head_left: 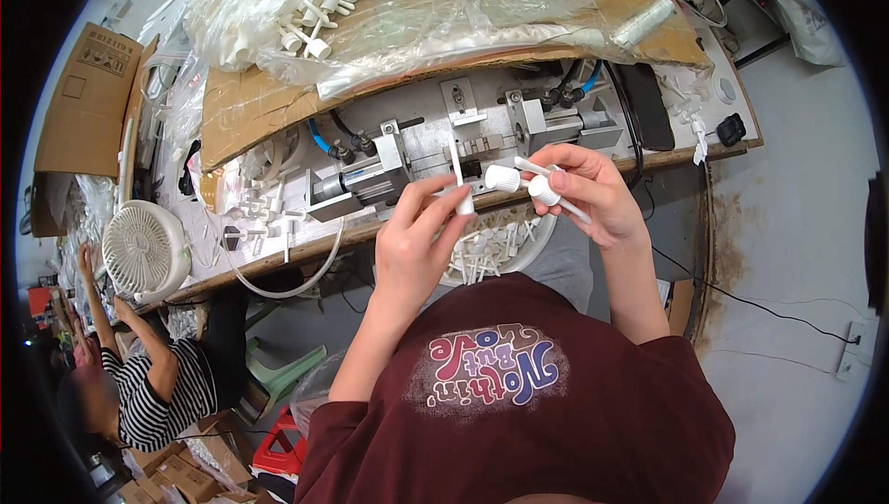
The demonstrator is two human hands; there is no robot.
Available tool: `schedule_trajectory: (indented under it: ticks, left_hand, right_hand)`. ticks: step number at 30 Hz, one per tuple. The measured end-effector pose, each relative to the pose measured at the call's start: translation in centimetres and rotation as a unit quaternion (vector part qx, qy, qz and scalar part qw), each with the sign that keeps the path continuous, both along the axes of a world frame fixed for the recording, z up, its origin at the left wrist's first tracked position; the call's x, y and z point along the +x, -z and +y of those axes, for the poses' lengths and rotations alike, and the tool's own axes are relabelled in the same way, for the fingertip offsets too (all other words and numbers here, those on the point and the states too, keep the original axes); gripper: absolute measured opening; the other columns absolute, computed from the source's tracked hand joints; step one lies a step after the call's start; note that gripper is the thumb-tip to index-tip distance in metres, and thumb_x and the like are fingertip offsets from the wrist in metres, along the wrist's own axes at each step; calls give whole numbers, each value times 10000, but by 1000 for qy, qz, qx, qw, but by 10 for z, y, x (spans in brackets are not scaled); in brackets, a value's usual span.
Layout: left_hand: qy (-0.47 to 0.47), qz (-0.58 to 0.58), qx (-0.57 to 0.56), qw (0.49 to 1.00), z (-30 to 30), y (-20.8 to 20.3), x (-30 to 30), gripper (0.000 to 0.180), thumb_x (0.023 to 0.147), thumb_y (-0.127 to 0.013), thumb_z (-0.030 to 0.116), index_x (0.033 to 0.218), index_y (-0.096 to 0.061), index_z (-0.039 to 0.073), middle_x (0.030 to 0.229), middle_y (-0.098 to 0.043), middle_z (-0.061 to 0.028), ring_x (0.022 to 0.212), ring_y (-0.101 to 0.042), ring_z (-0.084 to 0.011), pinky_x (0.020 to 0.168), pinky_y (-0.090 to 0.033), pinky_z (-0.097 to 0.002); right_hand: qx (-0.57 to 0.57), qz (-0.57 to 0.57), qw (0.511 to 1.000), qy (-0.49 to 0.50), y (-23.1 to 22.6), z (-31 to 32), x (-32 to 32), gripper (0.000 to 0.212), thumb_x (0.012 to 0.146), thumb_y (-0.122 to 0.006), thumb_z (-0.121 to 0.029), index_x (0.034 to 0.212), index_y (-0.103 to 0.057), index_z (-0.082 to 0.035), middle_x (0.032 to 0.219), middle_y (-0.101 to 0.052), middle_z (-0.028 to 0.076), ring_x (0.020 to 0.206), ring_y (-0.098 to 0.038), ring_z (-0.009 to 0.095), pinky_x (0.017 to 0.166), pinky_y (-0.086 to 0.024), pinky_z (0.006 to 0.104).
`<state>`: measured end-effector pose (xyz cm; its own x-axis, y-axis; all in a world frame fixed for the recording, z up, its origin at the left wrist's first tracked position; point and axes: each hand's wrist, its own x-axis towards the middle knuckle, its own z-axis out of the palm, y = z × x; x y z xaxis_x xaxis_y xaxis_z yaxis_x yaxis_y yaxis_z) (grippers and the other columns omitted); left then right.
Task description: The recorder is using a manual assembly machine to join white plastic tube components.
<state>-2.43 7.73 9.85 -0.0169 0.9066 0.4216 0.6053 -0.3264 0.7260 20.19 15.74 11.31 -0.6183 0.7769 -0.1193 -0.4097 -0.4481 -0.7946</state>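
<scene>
My left hand [413,234] pinches a white plastic cap with a long thin stem [457,163], held upright between thumb and fingers. In my right hand [600,197] are several similar white stemmed caps [544,191], their ribbed heads and stems pointing different ways. Both hands are close together, in front of a bench fixture with a left metal cylinder block [356,185] and a right one [565,126]. Beneath my hands, partly hidden by them, a round tub [550,230] holds many small white stemmed pieces.
A cardboard sheet [250,124] above the fixture carries plastic film and a heap of white caps [319,46]. A black phone [645,108] lies at the bench's right. A white fan [145,249] stands at left, near a person in a striped shirt [171,393]. Loose hoses cross the bench.
</scene>
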Motion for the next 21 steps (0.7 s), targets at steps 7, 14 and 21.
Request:
schedule_trajectory:
  ticks: [7, 14, 21]
  left_hand:
    - [-17, 213, 62, 975, 15, 33, 5, 271, 765, -769, 88, 1026, -732, 28, 1215, -696, -102, 752, -697, -185, 651, -534, -310]
    - [-11, 250, 35, 968, 24, 25, 8, 256, 749, -765, 96, 996, -734, 38, 1201, -701, -105, 659, -676, -188, 623, -506, -300]
    - [-15, 255, 23, 967, 24, 24, 8, 263, 746, -773, 114, 1000, -741, 58, 1210, -700, -87, 589, -654, -201, 586, -510, -294]
  right_hand:
    - [13, -13, 1000, 4, 2, -1, 0, 274, 937, -656, -95, 1172, -645, 45, 1047, -707, 148, 771, -690, 141, 676, -571, 245]
    - [19, -28, 999, 9, 6, -2, 1, 282, 945, -652, -115, 1176, -641, 46, 1045, -707, 146, 769, -681, 135, 672, -565, 236]
    - [18, -30, 999, 6, 9, 0, 0, 290, 948, -653, -124, 1183, -639, 46, 1055, -707, 154, 765, -682, 138, 679, -574, 245]
